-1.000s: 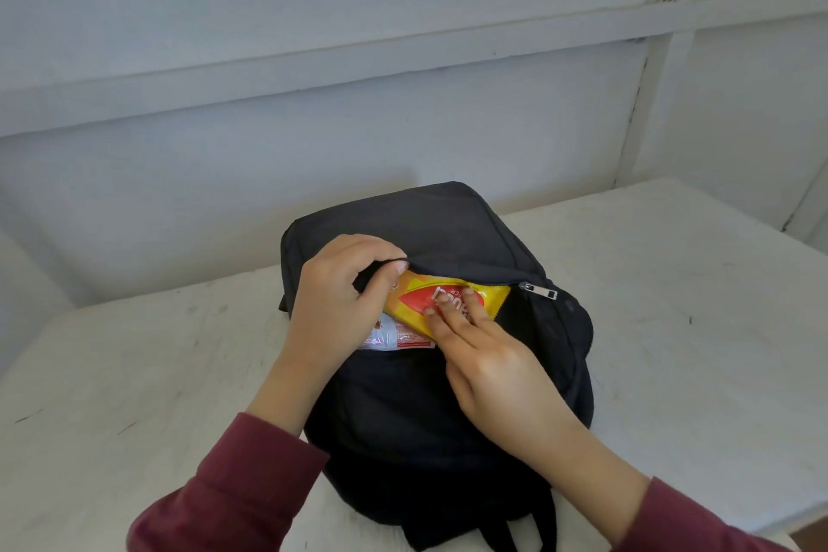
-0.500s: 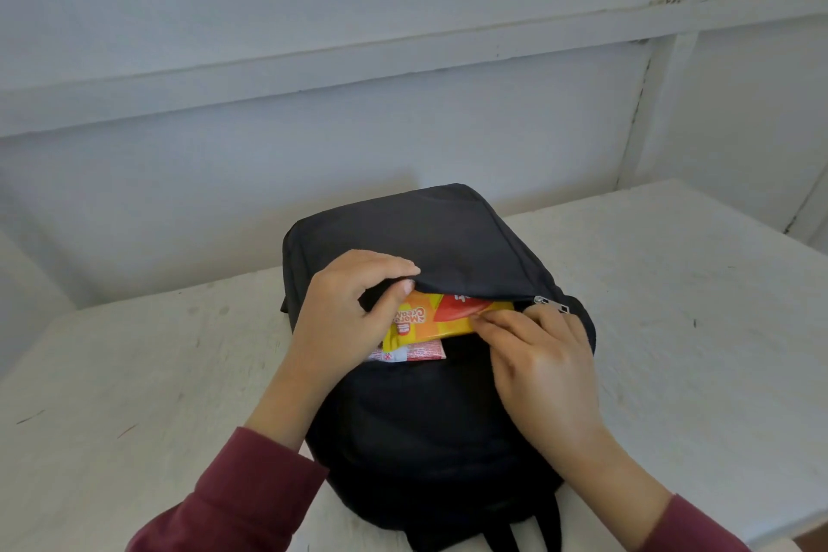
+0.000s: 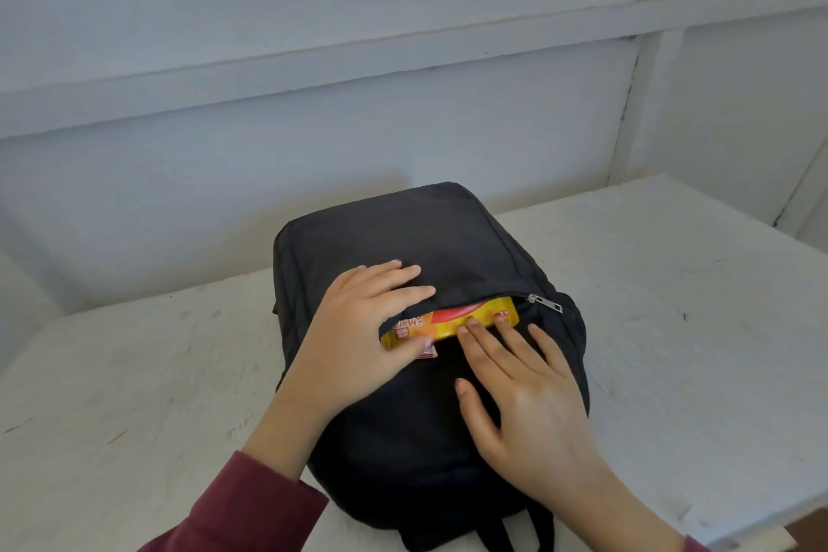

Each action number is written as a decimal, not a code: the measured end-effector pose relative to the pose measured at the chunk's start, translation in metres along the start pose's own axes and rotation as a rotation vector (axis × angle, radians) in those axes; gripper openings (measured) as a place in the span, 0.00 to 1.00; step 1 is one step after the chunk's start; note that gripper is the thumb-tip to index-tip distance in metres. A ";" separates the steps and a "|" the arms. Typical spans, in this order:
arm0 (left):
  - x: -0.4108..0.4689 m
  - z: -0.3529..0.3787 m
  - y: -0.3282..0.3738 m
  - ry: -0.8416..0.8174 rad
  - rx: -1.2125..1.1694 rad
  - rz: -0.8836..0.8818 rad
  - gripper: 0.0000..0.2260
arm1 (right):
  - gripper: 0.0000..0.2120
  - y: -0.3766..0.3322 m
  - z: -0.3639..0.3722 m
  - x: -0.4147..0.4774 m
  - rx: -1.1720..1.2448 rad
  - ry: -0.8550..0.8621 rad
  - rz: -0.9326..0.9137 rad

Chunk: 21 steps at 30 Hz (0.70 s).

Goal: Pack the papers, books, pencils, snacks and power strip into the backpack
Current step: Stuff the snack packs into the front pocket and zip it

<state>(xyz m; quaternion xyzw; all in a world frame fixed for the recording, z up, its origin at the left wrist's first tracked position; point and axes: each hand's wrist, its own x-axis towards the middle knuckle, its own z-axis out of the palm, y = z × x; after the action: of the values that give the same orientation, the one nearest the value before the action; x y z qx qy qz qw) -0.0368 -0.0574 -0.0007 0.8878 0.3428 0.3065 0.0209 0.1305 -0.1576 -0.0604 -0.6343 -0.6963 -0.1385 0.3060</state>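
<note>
A black backpack lies flat on the white table, its front pocket unzipped. A yellow and red snack packet shows through the pocket's slit, with a white and red wrapper peeking out under it. My left hand lies flat on the pocket flap, its thumb against the packet's left end. My right hand rests with straight fingers on the bag, fingertips touching the packet's lower edge. The silver zipper pull sits at the slit's right end.
A pale wall rises right behind the table. The table's front right edge is near my right sleeve. The backpack's straps hang toward me at the bottom.
My left hand let go of the pocket flap and flattened onto it. The snack packet slid deeper into the pocket. My right hand's fingers straightened and spread.
</note>
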 end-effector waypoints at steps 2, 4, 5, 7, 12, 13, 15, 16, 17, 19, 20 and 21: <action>0.002 0.002 0.002 0.025 0.038 -0.002 0.19 | 0.22 0.002 0.001 0.005 -0.009 -0.031 0.003; 0.005 0.005 0.004 0.039 0.071 -0.014 0.17 | 0.23 0.002 0.002 0.010 -0.025 -0.050 0.006; 0.006 0.006 0.004 0.042 0.083 -0.019 0.16 | 0.23 0.003 0.002 0.012 -0.034 -0.061 0.011; 0.008 0.008 0.006 0.050 0.100 -0.024 0.16 | 0.24 0.003 0.003 0.015 -0.056 -0.089 0.024; 0.005 0.009 0.006 0.034 0.073 -0.031 0.17 | 0.25 0.002 0.002 0.008 -0.067 -0.128 0.038; 0.004 0.008 0.007 0.029 0.062 -0.031 0.17 | 0.25 0.003 0.001 0.006 -0.063 -0.131 0.036; 0.000 0.006 0.008 0.015 0.048 -0.031 0.18 | 0.25 0.004 -0.001 0.002 -0.034 -0.122 0.022; -0.001 0.005 0.008 0.010 0.042 -0.031 0.19 | 0.24 0.006 -0.003 0.000 -0.005 -0.106 0.014; -0.003 0.005 0.009 0.010 0.037 -0.032 0.19 | 0.23 0.008 -0.004 -0.001 0.031 -0.080 0.008; -0.007 0.004 0.010 0.021 0.021 -0.036 0.20 | 0.19 0.014 -0.010 -0.002 0.123 0.002 0.009; -0.009 0.004 0.011 0.033 0.009 -0.041 0.21 | 0.18 0.018 -0.013 -0.001 0.174 0.058 0.016; -0.012 0.005 0.012 0.048 -0.003 -0.046 0.21 | 0.16 0.022 -0.017 0.000 0.219 0.116 0.029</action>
<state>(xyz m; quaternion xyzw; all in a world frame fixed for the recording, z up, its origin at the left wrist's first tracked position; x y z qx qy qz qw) -0.0337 -0.0732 -0.0077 0.8720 0.3631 0.3278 0.0208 0.1558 -0.1638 -0.0518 -0.5981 -0.6790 -0.0936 0.4153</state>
